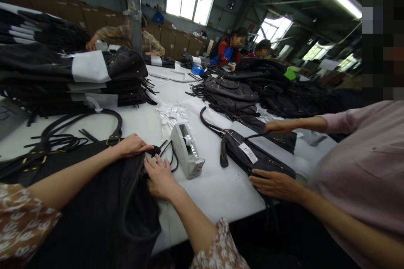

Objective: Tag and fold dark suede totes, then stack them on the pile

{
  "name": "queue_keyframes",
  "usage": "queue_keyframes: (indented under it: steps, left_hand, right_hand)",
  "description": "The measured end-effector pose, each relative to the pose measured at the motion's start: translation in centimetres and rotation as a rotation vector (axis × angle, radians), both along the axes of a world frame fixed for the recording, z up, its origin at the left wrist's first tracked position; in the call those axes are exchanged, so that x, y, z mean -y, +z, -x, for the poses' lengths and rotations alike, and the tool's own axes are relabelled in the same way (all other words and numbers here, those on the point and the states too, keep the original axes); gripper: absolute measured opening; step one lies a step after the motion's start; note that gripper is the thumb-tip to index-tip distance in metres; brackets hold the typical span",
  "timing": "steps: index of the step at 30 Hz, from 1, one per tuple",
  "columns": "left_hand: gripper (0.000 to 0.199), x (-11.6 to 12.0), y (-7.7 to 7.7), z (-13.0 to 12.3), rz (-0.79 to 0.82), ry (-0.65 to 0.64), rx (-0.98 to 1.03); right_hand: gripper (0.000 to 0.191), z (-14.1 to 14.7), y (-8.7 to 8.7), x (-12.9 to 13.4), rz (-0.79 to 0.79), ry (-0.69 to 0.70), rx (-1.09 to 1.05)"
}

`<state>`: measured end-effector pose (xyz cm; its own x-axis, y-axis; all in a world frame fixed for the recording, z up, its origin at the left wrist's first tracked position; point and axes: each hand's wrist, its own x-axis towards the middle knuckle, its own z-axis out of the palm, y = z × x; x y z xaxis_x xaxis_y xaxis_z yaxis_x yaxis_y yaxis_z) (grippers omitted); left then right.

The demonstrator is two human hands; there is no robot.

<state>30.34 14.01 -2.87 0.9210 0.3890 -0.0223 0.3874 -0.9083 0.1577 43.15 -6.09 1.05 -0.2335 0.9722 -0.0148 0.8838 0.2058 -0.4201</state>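
A large black handbag [85, 201] with brass-coloured fittings lies in front of me, its side slumping over the table edge. My left hand [134, 145] is closed on its upper corner, the fingers pinching the edge beside a dark tab. Just below, my right hand [159, 176] rests against the bag's side with its fingers stretched and slightly apart; its thumb is not clearly visible. The bag's looped handle [118, 124] stands up to the left of my hands. Thin black straps [173, 157] stick out past the corner, near a grey tape dispenser [186, 151].
Stacked black bags with white paper wraps [90, 66] rise at the left. At right, a co-worker's hands [277, 185] handle another black bag [240, 155] with a white tag. Small clear packets [173, 115] lie on the white table [217, 201]. Other people work farther back.
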Motion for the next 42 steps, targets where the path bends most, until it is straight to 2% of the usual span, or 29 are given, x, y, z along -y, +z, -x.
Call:
queue_keyframes:
  steps: [2, 3, 6, 8, 10, 12, 16, 23, 26, 28, 30, 32, 34, 36, 38, 40, 42]
  left_hand:
    - [0.067, 0.1, 0.2, 0.1, -0.003, -0.001, 0.031]
    - [0.067, 0.1, 0.3, 0.1, -0.005, 0.003, 0.051]
    - [0.068, 0.2, 0.5, 0.2, -0.002, 0.047, 0.08]
    - [0.069, 0.1, 0.6, 0.3, 0.011, 0.08, 0.067]
    - [0.07, 0.0, 0.7, 0.3, 0.021, 0.105, 0.058]
    - [0.071, -0.1, 0.8, 0.2, 0.028, 0.109, 0.055]
    - [0.071, 0.1, 0.7, -0.2, 0.029, 0.04, 0.028]
    - [0.069, -0.3, -0.7, -0.5, -0.07, 0.053, 0.04]
    - [0.066, -0.4, -1.0, -0.3, -0.161, 0.046, 0.096]
    - [0.064, -0.3, -0.9, -0.1, -0.221, 0.022, 0.135]
    - [0.061, 0.0, -0.5, 0.0, -0.266, -0.006, 0.162]
    - [0.057, 0.4, 0.2, 0.1, -0.296, -0.011, 0.161]
    - [0.053, 1.1, 1.1, 0.2, -0.289, 0.025, 0.167]
    - [0.048, 1.9, 2.2, 0.3, -0.212, 0.078, 0.221]
    - [0.044, 2.9, 3.0, 0.6, -0.065, 0.066, 0.273]
    - [0.045, 3.8, 3.3, 0.7, 0.072, -0.004, 0.266]
    - [0.048, 4.5, 3.0, 0.6, 0.132, -0.05, 0.215]
  right_hand:
    - [0.057, 0.0, -0.9, -1.8, 0.012, 0.091, 0.126]
    - [0.049, 0.0, -1.3, -2.2, -0.006, 0.117, 0.175]
    - [0.022, -0.3, -2.1, -2.4, -0.124, 0.169, 0.297]
    - [0.016, -1.0, -2.4, -2.1, -0.201, 0.197, 0.347]
    - [0.016, -2.0, -2.5, -1.8, -0.229, 0.162, 0.379]
    - [0.016, -3.0, -2.5, -1.7, -0.186, 0.069, 0.41]
    - [0.019, -4.5, -2.0, -1.7, -0.111, -0.076, 0.48]
    - [0.022, -5.3, 0.3, -1.1, -0.236, -0.134, 0.556]
    - [0.02, -5.4, 1.4, -0.8, -0.189, -0.128, 0.543]
    - [0.021, -5.3, 2.6, 0.0, -0.185, -0.102, 0.475]
    - [0.037, -5.3, 4.2, 2.0, -0.233, -0.101, 0.346]
    - [0.047, -5.1, 5.8, 5.0, -0.249, -0.126, 0.146]
    - [0.049, -4.6, 6.7, 8.5, -0.169, -0.154, -0.105]
    - [0.06, -3.7, 6.6, 11.5, -0.054, -0.174, -0.338]
    - [0.07, -2.5, 5.8, 13.2, 0.03, -0.188, -0.503]
    - [0.074, -1.0, 4.7, 13.6, 0.063, -0.19, -0.607]
    - [0.074, 0.3, 3.8, 12.8, 0.086, -0.197, -0.649]
